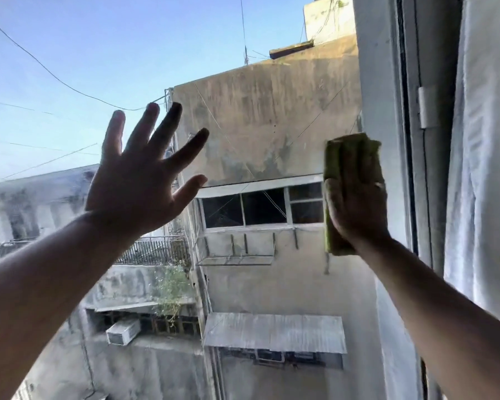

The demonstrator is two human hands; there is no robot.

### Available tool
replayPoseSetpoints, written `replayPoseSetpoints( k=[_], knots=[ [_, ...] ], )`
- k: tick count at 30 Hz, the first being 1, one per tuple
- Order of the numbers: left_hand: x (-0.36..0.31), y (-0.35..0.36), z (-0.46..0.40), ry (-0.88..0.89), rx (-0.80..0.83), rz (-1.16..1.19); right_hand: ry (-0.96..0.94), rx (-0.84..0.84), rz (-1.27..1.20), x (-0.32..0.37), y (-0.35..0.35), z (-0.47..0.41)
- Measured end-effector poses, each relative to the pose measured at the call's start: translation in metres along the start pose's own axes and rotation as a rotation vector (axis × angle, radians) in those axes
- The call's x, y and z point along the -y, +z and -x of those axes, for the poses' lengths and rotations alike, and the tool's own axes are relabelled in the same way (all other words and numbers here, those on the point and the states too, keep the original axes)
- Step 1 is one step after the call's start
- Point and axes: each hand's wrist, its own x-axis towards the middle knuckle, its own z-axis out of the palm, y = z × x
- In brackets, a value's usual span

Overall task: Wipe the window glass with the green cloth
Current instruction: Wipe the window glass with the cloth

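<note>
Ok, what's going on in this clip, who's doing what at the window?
A person is cleaning a window from inside. The right hand presses a folded green cloth flat against the window glass near the frame on the right side. The left hand is raised with fingers spread, holding nothing. A white curtain hangs at the far right.

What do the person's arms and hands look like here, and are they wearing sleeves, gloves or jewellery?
Both forearms are bare as far as the picture shows: no sleeves, no gloves, no watch. The left hand looks dark against the bright sky, and I see no ring on its fingers. The right hand shows a small glint on one finger, perhaps a ring; it is too small to tell.
</note>
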Motion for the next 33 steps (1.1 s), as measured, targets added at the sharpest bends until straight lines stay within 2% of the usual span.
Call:
replayPoseSetpoints(
  k=[2,4,5,7,9,11,12,13,14,17,19,20,21,22,23,25,27,28,29,30,33],
  knots=[
    [0.0,-0.006,0.002,0.003,-0.002,0.056,0.25,0.005,-0.044,0.006,-0.005,-0.011],
    [0.011,-0.013,0.008,-0.032,-0.014,0.13,0.278,-0.028,-0.038,0.047,0.002,-0.006],
    [0.023,-0.017,0.013,-0.079,-0.018,0.127,0.212,-0.047,-0.026,0.076,0.008,0.002],
    [0.051,-0.021,0.031,-0.203,0.008,0.052,-0.039,-0.064,-0.056,0.138,0.019,0.029],
    [0.074,-0.022,0.056,-0.279,0.044,-0.006,-0.489,0.027,-0.117,0.189,0.028,0.071],
    [0.083,-0.019,0.075,-0.317,0.07,-0.002,-0.959,0.161,-0.067,0.195,0.03,0.099],
    [0.083,-0.016,0.078,-0.33,0.065,0.01,-1.06,0.18,-0.013,0.18,0.03,0.094],
    [0.084,-0.012,0.079,-0.337,0.05,0.018,-1.034,0.161,0.036,0.161,0.03,0.08],
    [0.083,-0.009,0.079,-0.34,0.033,0.024,-0.927,0.148,0.077,0.143,0.027,0.062],
    [0.086,-0.001,0.08,-0.32,-0.013,0.023,-0.433,0.075,0.104,0.119,0.016,0.002],
    [0.09,0.001,0.081,-0.305,-0.028,0.034,-0.124,-0.047,0.04,0.145,0.013,-0.015],
    [0.091,0.001,0.081,-0.297,-0.033,0.046,-0.03,-0.1,0.012,0.169,0.015,-0.013],
    [0.093,0.001,0.081,-0.294,-0.038,0.059,-0.015,-0.129,-0.013,0.195,0.019,-0.004],
    [0.094,0.0,0.081,-0.294,-0.04,0.071,-0.086,-0.132,-0.035,0.222,0.025,0.013],
    [0.094,-0.001,0.083,-0.296,-0.045,0.081,-0.242,-0.101,-0.044,0.247,0.032,0.038],
    [0.093,-0.003,0.083,-0.3,-0.053,0.096,-0.685,0.066,-0.071,0.283,0.043,0.101],
    [0.094,-0.005,0.083,-0.316,-0.035,0.111,-1.064,0.227,-0.045,0.281,0.043,0.151],
    [0.094,-0.006,0.082,-0.316,-0.029,0.112,-1.16,0.268,-0.011,0.266,0.042,0.159],
    [0.093,-0.005,0.083,-0.317,-0.022,0.105,-1.163,0.286,-0.009,0.246,0.041,0.154],
    [0.092,-0.005,0.083,-0.321,-0.021,0.089,-1.09,0.273,-0.024,0.225,0.039,0.138],
    [0.089,-0.003,0.082,-0.327,-0.035,0.064,-0.687,0.128,0.036,0.168,0.03,0.057]
  ],
)
